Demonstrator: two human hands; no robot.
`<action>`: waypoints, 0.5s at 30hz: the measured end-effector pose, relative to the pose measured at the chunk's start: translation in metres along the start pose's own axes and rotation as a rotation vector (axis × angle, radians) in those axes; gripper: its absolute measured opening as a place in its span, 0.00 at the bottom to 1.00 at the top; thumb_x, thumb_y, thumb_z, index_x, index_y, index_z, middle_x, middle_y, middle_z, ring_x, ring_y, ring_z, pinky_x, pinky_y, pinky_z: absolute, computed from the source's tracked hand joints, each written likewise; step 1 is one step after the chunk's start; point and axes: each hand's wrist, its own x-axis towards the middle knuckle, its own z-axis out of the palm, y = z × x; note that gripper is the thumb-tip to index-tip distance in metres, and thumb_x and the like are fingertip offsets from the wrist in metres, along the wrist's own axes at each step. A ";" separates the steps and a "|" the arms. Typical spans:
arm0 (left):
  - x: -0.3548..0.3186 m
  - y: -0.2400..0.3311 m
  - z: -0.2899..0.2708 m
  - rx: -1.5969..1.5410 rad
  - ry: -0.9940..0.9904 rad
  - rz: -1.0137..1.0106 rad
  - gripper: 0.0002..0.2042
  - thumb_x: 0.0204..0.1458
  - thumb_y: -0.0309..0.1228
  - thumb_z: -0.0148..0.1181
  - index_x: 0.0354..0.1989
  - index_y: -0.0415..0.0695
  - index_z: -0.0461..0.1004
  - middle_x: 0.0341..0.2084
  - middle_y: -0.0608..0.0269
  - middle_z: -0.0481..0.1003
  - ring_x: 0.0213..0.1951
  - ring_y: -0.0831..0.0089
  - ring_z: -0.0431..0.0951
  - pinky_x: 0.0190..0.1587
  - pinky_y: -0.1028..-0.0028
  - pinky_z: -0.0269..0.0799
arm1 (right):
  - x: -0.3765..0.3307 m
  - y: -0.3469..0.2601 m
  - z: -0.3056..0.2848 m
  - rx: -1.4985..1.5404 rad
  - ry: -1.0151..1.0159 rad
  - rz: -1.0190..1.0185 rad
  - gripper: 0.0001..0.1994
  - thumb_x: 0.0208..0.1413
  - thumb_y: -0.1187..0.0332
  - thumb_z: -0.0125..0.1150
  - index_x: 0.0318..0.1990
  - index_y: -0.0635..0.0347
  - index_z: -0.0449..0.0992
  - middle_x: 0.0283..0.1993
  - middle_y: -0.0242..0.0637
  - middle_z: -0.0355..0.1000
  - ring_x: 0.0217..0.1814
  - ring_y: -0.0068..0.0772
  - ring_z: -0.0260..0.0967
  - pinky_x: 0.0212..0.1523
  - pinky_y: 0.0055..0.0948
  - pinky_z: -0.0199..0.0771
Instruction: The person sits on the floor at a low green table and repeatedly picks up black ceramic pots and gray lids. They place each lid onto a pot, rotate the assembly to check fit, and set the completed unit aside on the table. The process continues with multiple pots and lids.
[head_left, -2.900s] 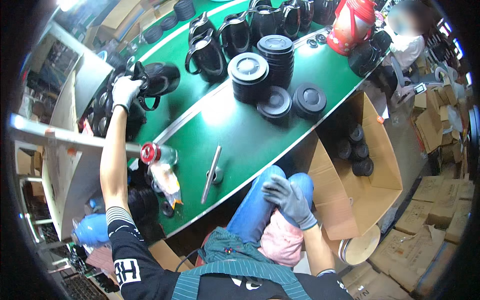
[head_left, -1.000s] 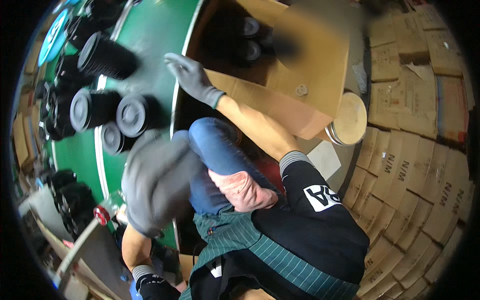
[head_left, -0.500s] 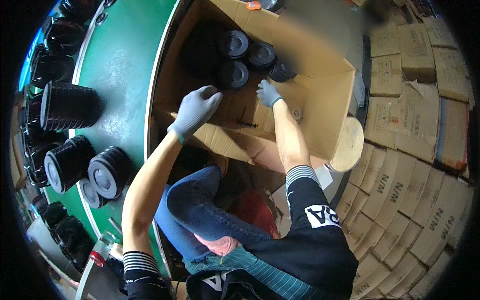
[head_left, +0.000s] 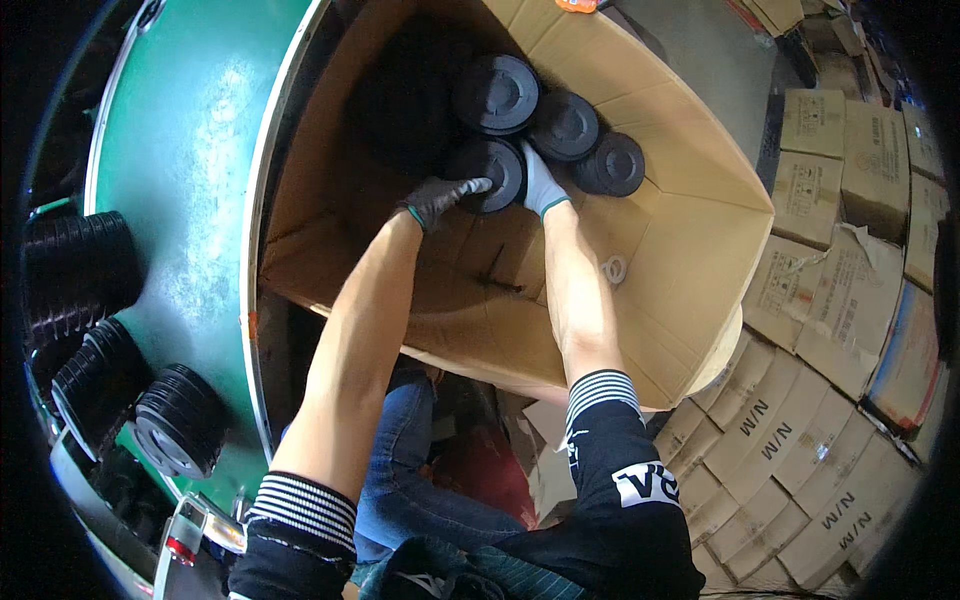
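Note:
Inside a large open cardboard box [head_left: 690, 270], several stacks of black round plastic pieces with disc-like tops stand close together. Both gloved hands grip the nearest stack [head_left: 495, 163] from its two sides. On its left side is my left hand [head_left: 443, 200], thumb over the top rim, its fingers partly in shadow. My right hand [head_left: 541, 182] presses against the right side, fingertips slipped between this stack and its neighbour [head_left: 565, 126]. Another stack [head_left: 497, 94] stands behind, and a tilted one [head_left: 612, 164] lies farther right.
A green-topped work surface [head_left: 190, 200] with a metal edge runs along the left, bearing ribbed black stacks [head_left: 180, 420]. A tape roll [head_left: 614, 269] lies in the box. Stacked cartons [head_left: 770, 430] fill the right side. An orange object [head_left: 576, 5] is at the box's far rim.
Both hands have reached farther into the box and closed around the nearest stack. My right hand has left the tilted stack at the right. The view has shifted closer to the box.

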 end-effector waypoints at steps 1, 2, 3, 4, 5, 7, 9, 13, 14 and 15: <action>0.005 0.000 -0.005 -0.025 0.002 0.005 0.63 0.43 0.61 0.82 0.81 0.38 0.54 0.79 0.47 0.59 0.78 0.47 0.60 0.73 0.48 0.65 | 0.006 0.001 0.005 0.079 0.011 0.056 0.27 0.82 0.53 0.37 0.74 0.60 0.70 0.73 0.40 0.74 0.70 0.44 0.73 0.78 0.41 0.66; 0.007 -0.003 -0.011 -0.051 0.008 0.011 0.66 0.38 0.59 0.86 0.81 0.39 0.54 0.79 0.46 0.60 0.77 0.47 0.61 0.73 0.47 0.65 | 0.008 0.002 0.011 0.158 0.020 0.112 0.27 0.82 0.52 0.37 0.75 0.59 0.69 0.74 0.39 0.73 0.71 0.44 0.72 0.79 0.41 0.64; 0.007 -0.004 -0.015 -0.081 -0.066 0.170 0.65 0.38 0.59 0.86 0.81 0.38 0.54 0.78 0.45 0.60 0.76 0.47 0.63 0.73 0.46 0.65 | 0.010 0.005 0.012 0.185 0.035 0.122 0.28 0.82 0.50 0.36 0.76 0.59 0.68 0.75 0.40 0.72 0.73 0.45 0.71 0.79 0.41 0.63; 0.009 -0.007 -0.020 -0.041 -0.018 0.135 0.63 0.39 0.58 0.86 0.79 0.37 0.58 0.76 0.44 0.63 0.74 0.48 0.65 0.72 0.48 0.66 | 0.008 0.012 0.013 0.210 0.047 0.133 0.30 0.82 0.49 0.35 0.76 0.59 0.67 0.76 0.40 0.71 0.74 0.45 0.69 0.80 0.41 0.62; 0.011 -0.008 -0.025 -0.001 0.032 0.101 0.60 0.39 0.58 0.86 0.77 0.36 0.62 0.74 0.44 0.66 0.72 0.49 0.68 0.72 0.50 0.67 | 0.010 0.018 0.016 0.236 0.057 0.144 0.31 0.82 0.47 0.34 0.77 0.58 0.66 0.77 0.40 0.70 0.76 0.46 0.68 0.80 0.41 0.62; 0.010 0.006 -0.006 0.124 -0.033 0.106 0.55 0.39 0.58 0.86 0.72 0.35 0.70 0.69 0.44 0.72 0.68 0.52 0.72 0.70 0.53 0.70 | 0.005 0.045 -0.042 0.400 0.037 0.172 0.33 0.77 0.44 0.48 0.77 0.58 0.66 0.78 0.42 0.68 0.78 0.47 0.65 0.82 0.41 0.59; 0.001 0.010 -0.015 0.239 -0.085 0.123 0.49 0.39 0.58 0.86 0.66 0.35 0.77 0.63 0.45 0.78 0.64 0.55 0.77 0.68 0.57 0.72 | -0.007 0.056 -0.042 -0.102 -0.199 -0.053 0.37 0.69 0.43 0.59 0.77 0.58 0.66 0.79 0.42 0.67 0.80 0.47 0.64 0.82 0.41 0.59; -0.037 0.002 0.010 -0.073 -0.337 0.227 0.42 0.41 0.54 0.86 0.61 0.38 0.82 0.54 0.55 0.83 0.55 0.65 0.82 0.60 0.64 0.78 | -0.068 0.028 -0.003 -0.650 -0.201 -0.294 0.31 0.70 0.51 0.58 0.75 0.56 0.69 0.75 0.38 0.70 0.76 0.40 0.68 0.80 0.41 0.64; -0.043 0.003 0.019 -0.214 -0.483 0.143 0.38 0.44 0.49 0.87 0.62 0.41 0.82 0.55 0.60 0.83 0.54 0.66 0.82 0.60 0.65 0.79 | -0.082 0.020 -0.004 -0.609 -0.177 -0.245 0.29 0.69 0.54 0.62 0.73 0.55 0.71 0.74 0.38 0.72 0.75 0.38 0.69 0.79 0.41 0.66; -0.063 0.019 0.028 -0.119 -0.461 0.134 0.36 0.46 0.45 0.86 0.63 0.43 0.82 0.56 0.61 0.83 0.54 0.66 0.82 0.62 0.64 0.79 | -0.102 0.008 -0.006 -0.625 -0.160 -0.232 0.28 0.68 0.57 0.66 0.72 0.53 0.72 0.72 0.38 0.73 0.73 0.36 0.70 0.78 0.41 0.68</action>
